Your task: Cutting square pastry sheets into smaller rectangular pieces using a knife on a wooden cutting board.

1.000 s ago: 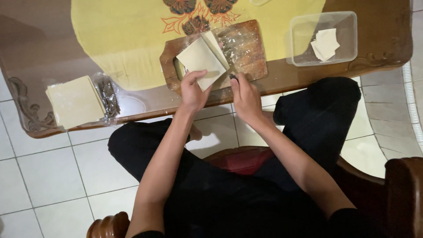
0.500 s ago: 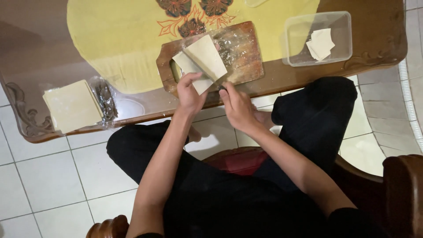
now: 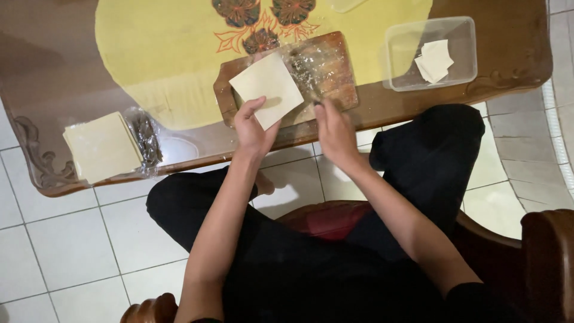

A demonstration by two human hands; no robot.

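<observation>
My left hand (image 3: pixel 254 130) holds one pale square dough wrapper (image 3: pixel 267 88) by its lower corner, just above a wooden cutting board (image 3: pixel 338 76). The board lies at the table's near edge under crinkled clear film. My right hand (image 3: pixel 335 133) is at the board's front edge, fingers closed on a thin dark utensil (image 3: pixel 306 76) that lies slanted across the board. I cannot tell what kind of utensil it is. Both forearms reach up from my lap.
A stack of square wrappers (image 3: pixel 101 146) in open clear plastic lies at the table's left corner. A clear plastic tub (image 3: pixel 463 66) at the right holds a few folded wrappers (image 3: pixel 435 58). A yellow embroidered cloth (image 3: pixel 161 54) covers the wooden table (image 3: pixel 514 48). White tiled floor below.
The wrapper in my left hand now stands alone and flat, instead of overlapping a second sheet. My right hand has left the wrapper and moved right to the utensil at the board's edge.
</observation>
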